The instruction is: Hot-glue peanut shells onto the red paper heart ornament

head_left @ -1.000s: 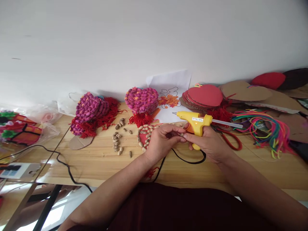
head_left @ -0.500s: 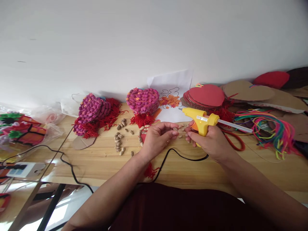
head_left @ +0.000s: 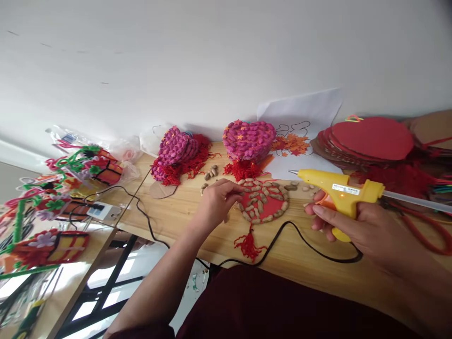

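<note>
A yellow hot glue gun (head_left: 326,183) is gripped in my right hand (head_left: 356,226), its metal nozzle pointing left and a clear glue stick out of its back. My left hand (head_left: 221,200) hovers at the left edge of a red disc (head_left: 270,205), fingers bent and apart, with nothing visible between them. Shelled-looking tan peanuts (head_left: 260,205) ring the disc's rim and form lines across its middle. A red yarn tassel (head_left: 250,246) hangs from the disc's near side. Several loose peanuts (head_left: 212,173) lie just beyond my left hand.
Two pink peanut-covered hearts (head_left: 249,140) with red tassels stand by the wall. Orange star cutouts (head_left: 291,143) lie on a drawn sheet (head_left: 300,108). Red discs (head_left: 374,136) are stacked at right. A black cord (head_left: 289,225) crosses the table; a power strip (head_left: 104,212) sits left.
My hands have moved apart, the left one going left from beside the glue gun and uncovering the disc. My view has turned left. The glue gun stays in my right hand.
</note>
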Demonstrator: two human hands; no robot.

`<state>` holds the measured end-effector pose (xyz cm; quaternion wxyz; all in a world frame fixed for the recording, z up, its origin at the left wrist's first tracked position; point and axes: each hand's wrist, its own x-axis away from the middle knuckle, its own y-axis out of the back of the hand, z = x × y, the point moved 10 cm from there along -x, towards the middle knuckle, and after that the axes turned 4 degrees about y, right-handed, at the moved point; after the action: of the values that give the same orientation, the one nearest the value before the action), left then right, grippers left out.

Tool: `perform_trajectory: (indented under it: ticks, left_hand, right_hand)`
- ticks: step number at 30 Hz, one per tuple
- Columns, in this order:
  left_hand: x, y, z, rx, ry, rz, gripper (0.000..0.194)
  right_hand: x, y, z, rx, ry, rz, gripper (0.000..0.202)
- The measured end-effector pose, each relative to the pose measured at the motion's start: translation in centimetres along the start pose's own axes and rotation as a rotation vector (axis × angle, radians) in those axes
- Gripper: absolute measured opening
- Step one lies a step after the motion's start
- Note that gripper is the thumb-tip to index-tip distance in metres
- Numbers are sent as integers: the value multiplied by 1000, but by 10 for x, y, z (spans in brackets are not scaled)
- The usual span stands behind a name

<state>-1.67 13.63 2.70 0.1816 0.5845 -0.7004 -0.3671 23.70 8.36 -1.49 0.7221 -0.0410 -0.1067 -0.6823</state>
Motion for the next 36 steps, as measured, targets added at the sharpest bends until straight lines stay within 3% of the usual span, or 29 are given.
perform_trajectory:
  ticks: [6, 16, 26, 36]
  left_hand:
    - [-8, -15, -1, -128, 5, 93, 15]
    - [-15, -24, -7, -181, 14, 212, 27]
    - [-7, -5, -1, -112, 41, 116, 32]
    - [-8, -23, -12, -253, -87, 167, 24]
  right_hand:
    - [2, -5, -4, 79, -47, 46, 33]
    - [1, -4, -3, 163, -62, 49, 35]
    - [1, -2, 3, 232, -19, 37, 28]
    - [1, -2, 1, 237, -42, 33, 32]
